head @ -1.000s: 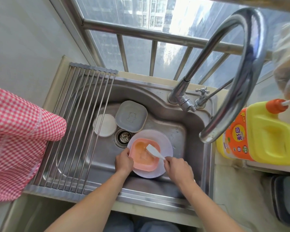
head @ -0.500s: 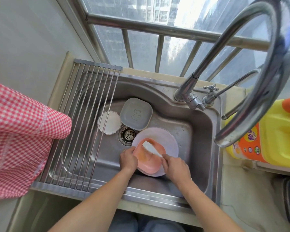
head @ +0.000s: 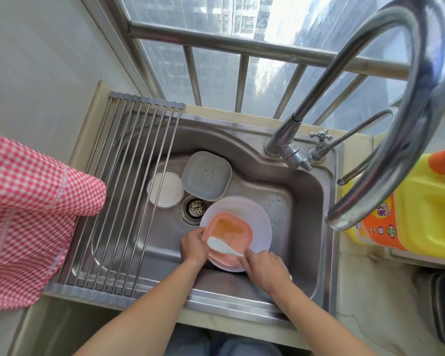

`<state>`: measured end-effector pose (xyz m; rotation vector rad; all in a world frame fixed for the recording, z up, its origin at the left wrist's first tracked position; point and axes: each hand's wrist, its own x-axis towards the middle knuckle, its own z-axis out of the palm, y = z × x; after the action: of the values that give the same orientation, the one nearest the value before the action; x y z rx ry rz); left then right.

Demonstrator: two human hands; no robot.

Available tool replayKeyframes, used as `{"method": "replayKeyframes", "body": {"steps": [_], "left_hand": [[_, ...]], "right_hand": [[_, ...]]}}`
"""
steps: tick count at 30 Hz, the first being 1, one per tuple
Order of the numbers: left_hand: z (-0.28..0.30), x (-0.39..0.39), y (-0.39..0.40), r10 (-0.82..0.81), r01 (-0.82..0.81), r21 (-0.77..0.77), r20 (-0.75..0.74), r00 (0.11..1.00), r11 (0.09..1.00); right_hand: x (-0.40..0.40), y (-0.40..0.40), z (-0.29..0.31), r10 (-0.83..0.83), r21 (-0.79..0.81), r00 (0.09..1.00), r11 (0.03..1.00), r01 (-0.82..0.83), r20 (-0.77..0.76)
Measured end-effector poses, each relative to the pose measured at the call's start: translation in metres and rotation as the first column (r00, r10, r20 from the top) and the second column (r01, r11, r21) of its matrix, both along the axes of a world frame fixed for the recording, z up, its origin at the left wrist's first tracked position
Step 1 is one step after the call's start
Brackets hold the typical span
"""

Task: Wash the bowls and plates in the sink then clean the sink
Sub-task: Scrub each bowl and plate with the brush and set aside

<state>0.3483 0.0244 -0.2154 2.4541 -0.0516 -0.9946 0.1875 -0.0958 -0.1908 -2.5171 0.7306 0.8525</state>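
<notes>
- Where a barred window meets the counter, a stainless steel sink is set, half covered on its left by a roll-up wire drying rack.
- A square pink plastic bowl is gripped at its left rim by the left hand; a white brush is held in the right hand, fingers curled round its handle.
- The bowl sits on a round white plate beside the drain; a grey square dish and small white round dish lie behind.

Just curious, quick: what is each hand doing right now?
Left hand: holding the pink bowl by its rim.
Right hand: holding the white brush.
</notes>
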Motion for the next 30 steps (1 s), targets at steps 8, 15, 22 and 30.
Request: {"method": "replayKeyframes", "body": {"steps": [8,15,22,30], "left_hand": [[-0.003,0.000,0.001,0.037,-0.037,-0.005,-0.012,0.999,0.999],[-0.005,0.000,0.000,0.023,-0.023,-0.012,0.004,1.000,1.000],[-0.004,-0.001,-0.001,-0.079,0.072,0.096,0.067,0.995,0.993],[-0.004,-0.015,-0.006,-0.963,0.938,0.219,0.050,0.265,0.270]], "right_hand": [[0.003,0.002,0.000,0.001,-0.041,0.996,0.999,-0.004,-0.087],[0.006,-0.002,-0.002,-0.071,-0.063,0.995,0.996,0.066,-0.074],[0.005,-0.007,0.001,-0.214,-0.129,0.976,0.970,0.207,-0.046],[0.006,-0.012,-0.001,-0.256,-0.078,0.966,0.964,0.253,-0.027]]}}
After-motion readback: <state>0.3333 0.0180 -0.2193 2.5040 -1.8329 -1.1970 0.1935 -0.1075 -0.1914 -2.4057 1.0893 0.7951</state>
